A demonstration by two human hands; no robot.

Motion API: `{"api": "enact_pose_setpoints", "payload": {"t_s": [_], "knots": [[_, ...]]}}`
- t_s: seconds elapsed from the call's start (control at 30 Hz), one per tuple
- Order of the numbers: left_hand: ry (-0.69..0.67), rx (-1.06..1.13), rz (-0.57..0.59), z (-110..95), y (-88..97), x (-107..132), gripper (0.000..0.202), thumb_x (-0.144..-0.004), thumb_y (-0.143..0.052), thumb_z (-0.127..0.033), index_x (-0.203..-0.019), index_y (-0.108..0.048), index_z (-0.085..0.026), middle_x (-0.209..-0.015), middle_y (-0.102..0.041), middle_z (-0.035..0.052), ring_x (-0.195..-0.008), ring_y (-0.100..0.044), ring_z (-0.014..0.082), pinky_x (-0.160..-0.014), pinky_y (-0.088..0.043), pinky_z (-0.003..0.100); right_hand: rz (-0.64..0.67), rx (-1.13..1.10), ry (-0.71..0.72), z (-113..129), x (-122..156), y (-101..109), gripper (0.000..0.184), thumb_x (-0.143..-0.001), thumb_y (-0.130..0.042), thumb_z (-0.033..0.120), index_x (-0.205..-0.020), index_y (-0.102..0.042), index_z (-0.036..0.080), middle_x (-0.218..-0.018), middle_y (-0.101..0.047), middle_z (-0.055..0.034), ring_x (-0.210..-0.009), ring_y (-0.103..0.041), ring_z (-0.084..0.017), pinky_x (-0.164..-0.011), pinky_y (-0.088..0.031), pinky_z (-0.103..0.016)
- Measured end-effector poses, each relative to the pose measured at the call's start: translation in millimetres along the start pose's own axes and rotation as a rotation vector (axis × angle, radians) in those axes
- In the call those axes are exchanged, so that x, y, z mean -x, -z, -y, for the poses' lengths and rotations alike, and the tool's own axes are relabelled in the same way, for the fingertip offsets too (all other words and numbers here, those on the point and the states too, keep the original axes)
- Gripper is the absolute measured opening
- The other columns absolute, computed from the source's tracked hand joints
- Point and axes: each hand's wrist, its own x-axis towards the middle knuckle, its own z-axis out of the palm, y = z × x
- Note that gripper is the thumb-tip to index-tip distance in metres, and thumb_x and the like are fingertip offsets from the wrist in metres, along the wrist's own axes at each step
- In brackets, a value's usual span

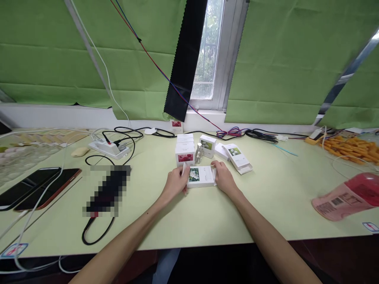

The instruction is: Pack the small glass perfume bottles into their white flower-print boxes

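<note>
Between my two hands lies a small white carton [204,177] with a white-flower picture, flat near the table top. My left hand [175,180] grips its left end, where a flap stands up by the thumb. At the right end, my right hand [224,177] has its fingers closed on the carton's end flap. Just behind stand a row of white cartons [185,150] with a red picture on the front one, a small clear glass bottle [198,153] and an upright white carton [207,146]. Another flower carton [237,157] leans to the right, its near end open.
A power strip [109,149] with black cables and two phones [49,188] lie on the left, near a blurred dark device [108,190]. A pink bottle [346,197] lies at the right, before a heap of orange pieces [352,149]. Coiled wires [260,135] run along the wall.
</note>
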Motion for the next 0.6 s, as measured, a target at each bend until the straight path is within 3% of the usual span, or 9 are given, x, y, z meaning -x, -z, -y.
{"api": "enact_pose_setpoints", "payload": {"t_s": [0.13,0.27,0.37,0.47,0.6], "knots": [[0.025,0.095,-0.008,-3,7.6,-5,0.061,-0.097,-0.032,-0.066,-0.067,-0.056,-0.019,-0.045,-0.056,0.0043,-0.035,-0.052,0.0153,-0.037,-0.041,0.027,-0.050,0.074,0.034,-1,0,3,0.039,-0.086,-0.042,0.001,-0.112,-0.065,0.019,-0.114,-0.064,-0.0150,-0.107,-0.059,-0.030,-0.085,-0.049,-0.038],[-0.057,0.185,0.110,-3,10.4,-8,0.040,-0.094,-0.046,-0.051,-0.072,-0.055,-0.019,-0.061,-0.058,0.0007,-0.039,-0.049,0.0109,-0.037,-0.036,0.024,-0.209,-0.135,0.252,6,1,3,0.029,-0.100,-0.040,0.016,-0.109,-0.067,0.020,-0.112,-0.067,-0.0121,-0.114,-0.058,-0.027,-0.101,-0.048,-0.043],[-0.160,0.101,0.159,2,9.5,-8,0.023,-0.087,-0.057,-0.040,-0.078,-0.056,-0.019,-0.067,-0.057,-0.0025,-0.041,-0.047,0.0084,-0.040,-0.037,0.023,-0.150,-0.197,0.420,15,5,2,0.026,-0.102,-0.051,0.033,-0.119,-0.066,0.022,-0.124,-0.066,-0.0105,-0.122,-0.057,-0.026,-0.110,-0.044,-0.044],[-0.204,-0.009,0.115,6,10.8,-10,0.012,-0.085,-0.057,-0.032,-0.082,-0.056,-0.020,-0.073,-0.059,-0.0029,-0.040,-0.049,0.0079,-0.042,-0.038,0.023,0.032,-0.146,0.468,19,9,0,0.046,-0.093,-0.067,0.046,-0.133,-0.060,0.025,-0.139,-0.060,-0.0106,-0.131,-0.052,-0.028,-0.114,-0.041,-0.048],[-0.055,-0.088,0.148,5,17.6,-12,0.006,-0.082,-0.052,-0.020,-0.088,-0.053,-0.021,-0.061,-0.059,-0.0039,-0.039,-0.049,0.0111,-0.040,-0.036,0.023,0.161,-0.100,0.445,16,9,0,0.078,-0.079,-0.081,0.054,-0.145,-0.051,0.027,-0.145,-0.054,-0.0121,-0.137,-0.046,-0.032,-0.116,-0.040,-0.051]]}}
